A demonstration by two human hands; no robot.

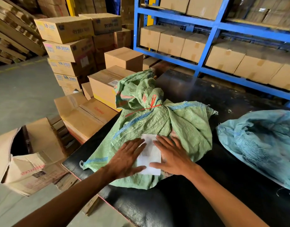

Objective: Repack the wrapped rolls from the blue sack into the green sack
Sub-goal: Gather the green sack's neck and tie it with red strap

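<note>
Both hands lie flat and spread, palms down, holding nothing: the left hand (pixel 126 158) and the right hand (pixel 171 157) press either side of a white paper label (pixel 149 157) on the near end of the green sack (pixel 159 123). That sack lies on the dark table (pixel 222 185), its long axis running from near-left to far, where a red string (pixel 150 105) ties the neck shut (so it reads as packed). The blue sack (pixel 262 145) sits slumped well apart to the right, nearer the right hand. No wrapped rolls show.
</note>
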